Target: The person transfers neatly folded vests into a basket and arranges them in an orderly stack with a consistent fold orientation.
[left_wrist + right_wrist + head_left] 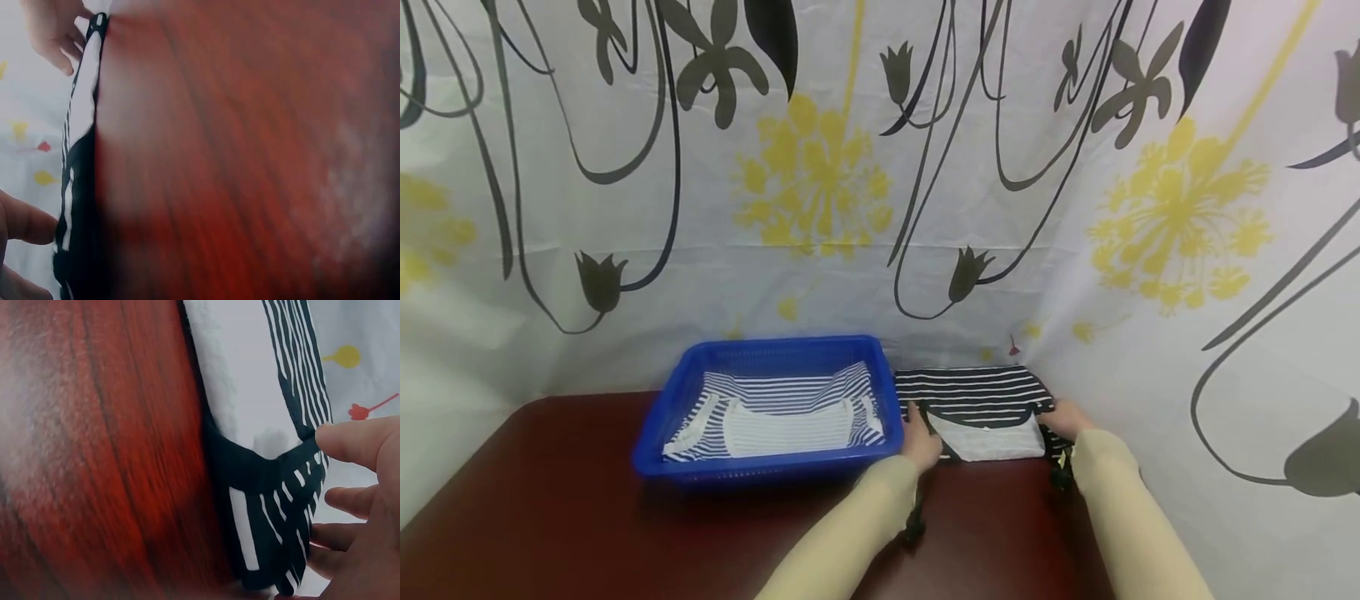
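A folded black top with white stripes lies on the table against the patterned sheet, a pale panel edged in black at its front. My left hand is at its left end, between it and the basket; the left wrist view shows the fingers touching the cloth edge, partly out of frame. At the right end is my right hand. In the right wrist view its thumb or forefinger touches the striped edge, and the other fingers are extended and spread beside the cloth.
Left of the top stands a blue plastic basket holding a folded blue-and-white striped garment. The table is dark reddish brown. A white sheet with grey and yellow flowers hangs behind and along the right side.
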Demonstrator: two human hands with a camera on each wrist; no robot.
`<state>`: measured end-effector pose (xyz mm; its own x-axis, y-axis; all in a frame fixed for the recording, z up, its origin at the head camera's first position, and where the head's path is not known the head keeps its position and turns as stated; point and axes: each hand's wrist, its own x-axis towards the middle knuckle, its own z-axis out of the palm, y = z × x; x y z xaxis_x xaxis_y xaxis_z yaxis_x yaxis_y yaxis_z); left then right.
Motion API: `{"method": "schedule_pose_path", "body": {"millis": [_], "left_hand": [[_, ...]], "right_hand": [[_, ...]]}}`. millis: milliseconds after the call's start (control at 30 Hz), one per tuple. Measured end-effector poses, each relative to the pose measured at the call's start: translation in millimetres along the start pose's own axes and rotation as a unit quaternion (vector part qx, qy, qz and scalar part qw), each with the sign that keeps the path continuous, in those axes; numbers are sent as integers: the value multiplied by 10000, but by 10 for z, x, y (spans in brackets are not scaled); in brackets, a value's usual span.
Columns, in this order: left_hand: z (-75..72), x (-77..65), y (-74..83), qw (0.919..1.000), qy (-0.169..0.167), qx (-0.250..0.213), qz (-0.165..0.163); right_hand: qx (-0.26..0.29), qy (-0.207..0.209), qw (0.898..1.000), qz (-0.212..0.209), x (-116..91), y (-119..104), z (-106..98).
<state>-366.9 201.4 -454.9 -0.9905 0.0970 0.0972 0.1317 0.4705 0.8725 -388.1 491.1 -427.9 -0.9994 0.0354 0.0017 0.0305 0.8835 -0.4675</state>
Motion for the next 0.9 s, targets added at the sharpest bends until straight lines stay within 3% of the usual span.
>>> {"method": "schedule_pose_path", "body": {"millis": [200,400,667,900], "left_hand": [[21,-15,-47,9999,111,88,48],[-2,5,12,9995,-123,291,-34],[-52,-86,94,10000,-86,-8,-11],[-40,-156,159,9975,-366,-451,-396]], "right_hand": [[-94,176,9998,-1,55,102,59],[-200,484,9986,-29,123,207,104],[-134,549,9983,147,-96,120,23],[117,276,9984,474,-238,145,-37]]}}
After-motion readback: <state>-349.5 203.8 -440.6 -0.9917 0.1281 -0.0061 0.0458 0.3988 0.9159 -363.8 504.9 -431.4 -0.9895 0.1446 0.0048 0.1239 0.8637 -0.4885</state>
